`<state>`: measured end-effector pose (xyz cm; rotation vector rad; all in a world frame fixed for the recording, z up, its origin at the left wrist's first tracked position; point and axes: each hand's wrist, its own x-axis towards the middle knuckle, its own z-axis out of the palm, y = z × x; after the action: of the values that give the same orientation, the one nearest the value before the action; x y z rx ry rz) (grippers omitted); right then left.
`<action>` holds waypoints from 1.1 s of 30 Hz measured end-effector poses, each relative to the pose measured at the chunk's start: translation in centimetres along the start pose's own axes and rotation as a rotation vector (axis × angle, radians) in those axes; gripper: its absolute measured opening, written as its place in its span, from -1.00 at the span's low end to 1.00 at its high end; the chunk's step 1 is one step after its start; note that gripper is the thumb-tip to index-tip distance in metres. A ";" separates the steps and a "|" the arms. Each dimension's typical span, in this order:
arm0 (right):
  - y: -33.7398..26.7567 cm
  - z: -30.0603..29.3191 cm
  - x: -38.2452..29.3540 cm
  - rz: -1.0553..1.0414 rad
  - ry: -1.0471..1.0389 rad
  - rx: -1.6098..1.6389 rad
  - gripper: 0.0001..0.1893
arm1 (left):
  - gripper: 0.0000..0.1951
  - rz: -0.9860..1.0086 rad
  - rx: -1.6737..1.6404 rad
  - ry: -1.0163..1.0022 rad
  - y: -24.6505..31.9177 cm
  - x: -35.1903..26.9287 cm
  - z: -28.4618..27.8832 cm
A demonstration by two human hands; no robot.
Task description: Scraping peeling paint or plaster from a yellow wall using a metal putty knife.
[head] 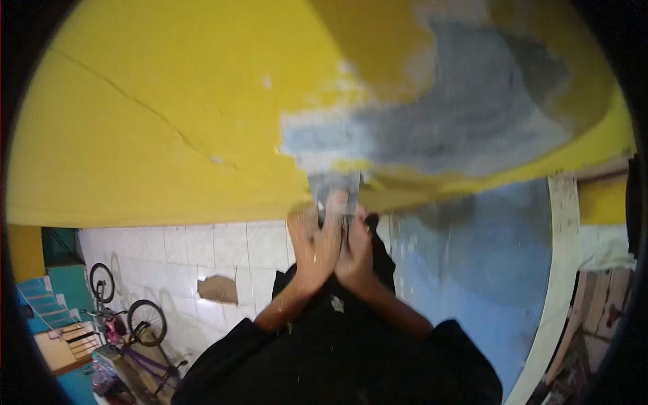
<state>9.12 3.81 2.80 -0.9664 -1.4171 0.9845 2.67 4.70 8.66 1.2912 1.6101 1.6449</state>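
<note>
Both my hands grip one scraper (pixel 320 182) with a flat grey metal blade, held close together in front of my chest. My left hand (pixel 310 243) lies on its left side, with a finger or thumb reaching up onto the blade. My right hand (pixel 357 248) is wrapped around the scraper from the right. The handle is mostly hidden by the fingers, and the hands look blurred. The blade's far edge meets the yellow painted wall (pixel 177 91), just below a bare grey patch (pixel 455 126) with ragged, flaked paint edges.
A crack (pixel 136 104) runs across the wall at left. White tiles (pixel 228 248) hold a brown piece (pixel 217 289). A bicycle (pixel 147 324) stands at lower left near a blue ladder (pixel 43 298). Right are a blue surface (pixel 471 283), a pale frame (pixel 557 253) and wooden boards (pixel 597 304).
</note>
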 end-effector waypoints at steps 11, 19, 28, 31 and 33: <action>0.4 -0.6 1.6 0.262 -0.136 0.335 -0.75 | -0.68 -0.310 -0.409 -0.139 -0.5 0.8 1.5; 1.9 0.2 1.0 0.138 -0.074 0.177 -0.72 | -0.74 -0.219 -0.352 -0.218 0.3 1.6 0.5; 0.5 0.2 2.2 0.040 -0.024 0.191 -0.70 | -0.62 -0.194 -0.284 -0.151 -0.1 1.5 0.7; 0.7 -0.2 1.8 0.099 -0.061 0.148 -0.73 | -0.61 -0.231 -0.234 -0.171 0.0 1.0 0.4; 1.0 -0.2 1.9 0.135 -0.113 0.093 -0.74 | -0.62 -0.187 -0.263 -0.175 -1.6 1.5 1.0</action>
<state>9.19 5.92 2.46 -0.9597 -1.3995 1.2111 2.44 6.71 7.39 1.0838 1.3185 1.5247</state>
